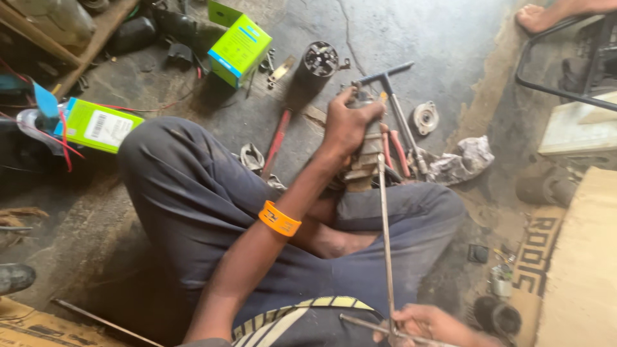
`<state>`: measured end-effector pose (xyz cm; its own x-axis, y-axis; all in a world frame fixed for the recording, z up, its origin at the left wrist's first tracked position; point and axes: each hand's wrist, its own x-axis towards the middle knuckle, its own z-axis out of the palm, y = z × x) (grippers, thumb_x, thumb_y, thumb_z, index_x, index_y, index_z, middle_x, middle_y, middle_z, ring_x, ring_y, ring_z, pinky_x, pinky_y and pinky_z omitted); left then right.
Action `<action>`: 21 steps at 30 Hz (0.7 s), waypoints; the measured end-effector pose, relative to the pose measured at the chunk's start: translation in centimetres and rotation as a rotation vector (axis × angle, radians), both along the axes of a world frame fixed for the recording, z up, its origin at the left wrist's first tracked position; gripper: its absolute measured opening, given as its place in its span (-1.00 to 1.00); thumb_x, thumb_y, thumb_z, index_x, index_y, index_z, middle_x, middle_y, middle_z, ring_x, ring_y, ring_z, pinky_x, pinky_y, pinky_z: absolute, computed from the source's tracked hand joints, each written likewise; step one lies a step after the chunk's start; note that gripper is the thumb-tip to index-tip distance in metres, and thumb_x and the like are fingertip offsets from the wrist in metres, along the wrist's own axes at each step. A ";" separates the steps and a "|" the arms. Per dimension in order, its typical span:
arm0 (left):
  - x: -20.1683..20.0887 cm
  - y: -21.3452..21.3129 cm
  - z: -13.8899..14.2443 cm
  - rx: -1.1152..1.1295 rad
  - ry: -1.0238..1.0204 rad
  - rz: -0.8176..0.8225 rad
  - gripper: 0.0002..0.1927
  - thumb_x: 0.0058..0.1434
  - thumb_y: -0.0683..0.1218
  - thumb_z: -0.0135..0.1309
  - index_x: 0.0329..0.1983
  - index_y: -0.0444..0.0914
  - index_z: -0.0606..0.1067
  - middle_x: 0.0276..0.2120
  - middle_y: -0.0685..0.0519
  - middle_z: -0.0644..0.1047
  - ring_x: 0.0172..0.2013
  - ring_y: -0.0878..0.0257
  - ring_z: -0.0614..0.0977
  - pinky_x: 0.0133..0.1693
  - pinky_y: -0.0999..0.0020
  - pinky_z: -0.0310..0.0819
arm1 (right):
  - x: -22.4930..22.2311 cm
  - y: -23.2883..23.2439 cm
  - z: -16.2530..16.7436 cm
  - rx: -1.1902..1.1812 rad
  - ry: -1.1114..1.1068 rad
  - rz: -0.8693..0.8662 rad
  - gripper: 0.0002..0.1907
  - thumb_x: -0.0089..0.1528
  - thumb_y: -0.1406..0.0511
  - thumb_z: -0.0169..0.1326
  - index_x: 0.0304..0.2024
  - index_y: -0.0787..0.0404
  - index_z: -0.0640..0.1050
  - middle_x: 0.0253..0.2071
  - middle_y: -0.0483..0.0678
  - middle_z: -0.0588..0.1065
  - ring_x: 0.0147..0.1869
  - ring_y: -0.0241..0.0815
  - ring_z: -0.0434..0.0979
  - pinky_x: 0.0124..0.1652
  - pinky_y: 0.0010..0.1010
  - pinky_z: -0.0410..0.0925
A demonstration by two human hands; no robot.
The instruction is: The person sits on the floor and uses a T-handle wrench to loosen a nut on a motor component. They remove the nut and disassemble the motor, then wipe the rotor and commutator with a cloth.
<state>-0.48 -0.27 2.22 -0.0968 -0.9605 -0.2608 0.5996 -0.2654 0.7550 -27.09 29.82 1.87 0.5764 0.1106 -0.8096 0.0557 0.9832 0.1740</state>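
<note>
Dusty concrete floor (418,32), parts all over. Nearest: right hand (427,323) w/ fingers closed on T-handle of long rod (385,231), prob. for turning leverage. Rod runs up to metal motor part (367,151) on lap; left hand (347,125) wraps it tight, steadying it. Beyond: red-handled pliers (395,151), rag (464,159), green boxes (241,46) shut, contents unseen.

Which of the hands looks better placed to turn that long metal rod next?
Probably the right hand: it grasps the crossbar at the near end of the long rod. The left hand is busy clamping the metal part.
</note>
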 end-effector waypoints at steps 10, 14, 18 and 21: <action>0.3 0.7 -0.3 0.005 0.002 -0.007 -0.81 0.07 -0.24 0.17 -0.27 -0.37 0.45 -0.49 -0.04 0.57 -0.58 0.24 0.64 -0.57 0.33 0.59 | -1.3 13.9 -10.3 -0.125 -0.061 -0.972 -0.60 0.28 0.16 -0.17 0.15 0.09 0.31 -0.09 -0.22 0.55 -0.03 -0.41 0.56 -0.07 -0.49 0.42; 0.4 0.8 0.1 0.010 -0.018 -0.017 -0.82 0.08 -0.23 0.16 -0.26 -0.36 0.44 -0.50 -0.05 0.57 -0.57 0.24 0.65 -0.57 0.33 0.60 | 1.4 14.0 -9.5 -0.751 0.209 -1.113 -0.50 0.30 0.37 -0.20 0.32 0.02 0.28 0.19 -0.19 0.55 0.27 -0.18 0.52 0.07 -0.10 0.36; 0.2 1.0 0.5 0.010 0.000 -0.005 -0.81 0.08 -0.24 0.16 -0.26 -0.39 0.44 -0.53 -0.07 0.56 -0.60 0.22 0.64 -0.59 0.32 0.60 | -1.5 8.8 -5.1 -2.005 0.567 0.115 -0.53 0.27 0.44 -0.16 0.19 -0.03 0.47 0.15 -0.17 0.54 0.25 -0.16 0.52 0.25 -0.14 0.27; 0.2 1.0 0.6 0.002 0.001 -0.022 -0.81 0.08 -0.23 0.15 -0.26 -0.39 0.44 -0.54 -0.07 0.56 -0.61 0.22 0.64 -0.59 0.31 0.60 | -2.3 5.7 -1.8 -2.110 0.672 0.915 -0.54 0.13 0.37 -0.05 0.05 0.01 0.63 0.09 -0.19 0.57 0.09 -0.17 0.55 0.15 -0.26 0.29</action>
<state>-0.32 0.75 2.84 -0.1181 -0.9576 -0.2626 0.5947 -0.2800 0.7536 -29.37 35.53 0.03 0.5941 -0.7979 -0.1016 -0.7104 -0.4612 -0.5316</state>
